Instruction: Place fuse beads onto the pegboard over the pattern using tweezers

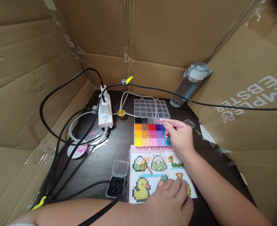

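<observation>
My right hand (182,136) pinches pink tweezers (175,124), with their tip over the grey beads in the back row of a bead box (152,146). Small beads sorted by colour fill its compartments, black and grey at the back, yellow to purple in front; my hand hides part of the right side. The clear lid (152,108) lies folded back behind it. My left hand (168,201) rests with fingers laid out on a bead pattern sheet (152,175), covering its lower right. Printed on the sheet are a yellow duck, rice dumplings and a dragon boat.
A small open case of black beads (115,186) stands left of the sheet, a cable crossing it. Farther left are a power strip (105,116), a disc with pink beads (77,151) and a pegboard. A water bottle (187,83) leans against the cardboard wall (246,84).
</observation>
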`<state>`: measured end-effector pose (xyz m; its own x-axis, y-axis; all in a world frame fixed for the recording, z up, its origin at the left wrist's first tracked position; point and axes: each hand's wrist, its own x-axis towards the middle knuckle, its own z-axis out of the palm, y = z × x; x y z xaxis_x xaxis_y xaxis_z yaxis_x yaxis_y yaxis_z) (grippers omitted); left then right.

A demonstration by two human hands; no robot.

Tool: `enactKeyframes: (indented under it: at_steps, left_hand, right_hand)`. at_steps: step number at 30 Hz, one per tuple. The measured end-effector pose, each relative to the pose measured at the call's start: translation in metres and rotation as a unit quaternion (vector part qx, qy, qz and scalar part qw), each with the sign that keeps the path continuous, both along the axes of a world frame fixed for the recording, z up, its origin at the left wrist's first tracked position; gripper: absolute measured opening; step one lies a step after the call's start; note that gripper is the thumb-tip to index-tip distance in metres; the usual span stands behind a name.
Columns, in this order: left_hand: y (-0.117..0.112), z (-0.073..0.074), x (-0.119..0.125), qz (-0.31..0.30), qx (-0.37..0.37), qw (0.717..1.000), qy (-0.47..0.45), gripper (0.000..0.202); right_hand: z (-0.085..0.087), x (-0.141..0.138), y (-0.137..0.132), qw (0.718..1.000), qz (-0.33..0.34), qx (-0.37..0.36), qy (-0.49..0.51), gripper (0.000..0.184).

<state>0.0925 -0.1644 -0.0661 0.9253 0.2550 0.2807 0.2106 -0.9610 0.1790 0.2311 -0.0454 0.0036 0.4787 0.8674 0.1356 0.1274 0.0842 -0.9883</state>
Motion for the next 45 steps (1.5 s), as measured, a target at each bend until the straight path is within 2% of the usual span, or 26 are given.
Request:
enactKeyframes:
  at_steps: [5,8,22,36,45]
  left_hand:
    - [-0.001,-0.001,0.001,0.004,-0.001,1.000,-0.002,0.047]
    - [-0.001,0.000,0.001,0.004,-0.001,1.000,-0.008,0.052]
    - [-0.001,0.001,0.001,0.008,0.023,1.000,-0.018,0.053]
    - [-0.002,0.001,0.001,-0.001,-0.009,1.000,0.006,0.053]
    - [-0.001,0.005,0.002,0.003,-0.018,1.000,0.008,0.040]
  right_hand:
    - [-0.015,-0.016,-0.001,0.998,-0.013,-0.050,-0.037,0.024]
    - [-0.018,-0.018,-0.005,0.997,-0.017,-0.064,-0.032,0.025]
    - [-0.020,-0.016,-0.009,0.997,-0.004,-0.075,-0.018,0.025]
    - [-0.020,-0.016,-0.009,0.996,-0.012,-0.083,-0.011,0.024]
    - [-0.022,-0.014,-0.009,0.996,-0.006,-0.084,-0.009,0.023]
